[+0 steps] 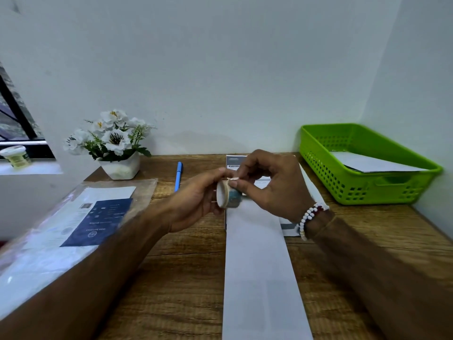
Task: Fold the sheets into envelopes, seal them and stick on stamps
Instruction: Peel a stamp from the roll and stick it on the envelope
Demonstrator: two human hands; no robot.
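Observation:
A small roll of stamp tape (227,195) with a blue printed band is held up over the desk. My left hand (196,200) grips the roll from the left. My right hand (269,184) pinches the roll's loose serrated end (232,179) at the top. Below the hands a long white folded sheet (259,271) lies on the wooden desk (171,278), running toward me. A printed sheet (232,160) lies partly hidden under the hands and the folded sheet.
A green plastic basket (367,185) with white paper inside stands at the back right. A blue pen (178,176) lies behind my left hand. A clear packet of paper (73,222) sits at the left, a white flower pot (120,168) behind it.

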